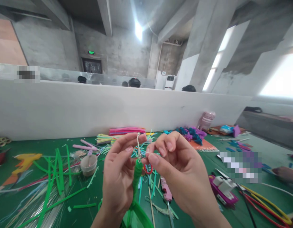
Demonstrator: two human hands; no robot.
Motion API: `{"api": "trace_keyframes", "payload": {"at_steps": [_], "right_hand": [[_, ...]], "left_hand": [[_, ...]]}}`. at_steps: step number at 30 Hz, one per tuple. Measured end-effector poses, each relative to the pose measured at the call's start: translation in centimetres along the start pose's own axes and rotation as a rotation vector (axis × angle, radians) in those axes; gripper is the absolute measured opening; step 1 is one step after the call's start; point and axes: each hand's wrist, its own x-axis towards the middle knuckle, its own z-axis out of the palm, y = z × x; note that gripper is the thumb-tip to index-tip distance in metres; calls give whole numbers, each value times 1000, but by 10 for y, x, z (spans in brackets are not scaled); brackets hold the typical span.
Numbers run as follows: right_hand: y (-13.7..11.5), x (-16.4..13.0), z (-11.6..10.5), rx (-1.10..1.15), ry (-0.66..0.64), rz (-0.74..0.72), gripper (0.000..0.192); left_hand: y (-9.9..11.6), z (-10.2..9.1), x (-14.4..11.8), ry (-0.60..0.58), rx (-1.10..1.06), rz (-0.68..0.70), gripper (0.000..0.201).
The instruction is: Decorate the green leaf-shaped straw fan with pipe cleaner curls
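Observation:
My left hand [120,175] curls round a green-wrapped stem [136,179], which stands nearly upright in the middle of the view. From its top a thin whitish twisted cord [138,144] runs up to my left fingertips. Broader green sheet-like parts [140,217] spread below the stem, cut off by the lower edge. My right hand [179,171] is just right of the stem's top, with thumb and fingers pinched together. Whatever lies between those fingertips is too small to make out.
Green strips [58,174] and a yellow glue gun [26,161] lie left, near a small clear cup [89,164]. A pink glue gun [165,189] lies below my right hand. Scissors [267,205] and a purple power strip [223,193] are right. Another person's hand [285,175] shows far right.

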Motion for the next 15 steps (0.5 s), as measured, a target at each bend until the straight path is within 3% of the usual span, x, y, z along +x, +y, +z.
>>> {"api": "trace_keyframes", "payload": {"at_steps": [15], "right_hand": [[-3,3,2,-50,4,-17,28]], "left_hand": [[-1,0,-1,19,13,21,20]]}}
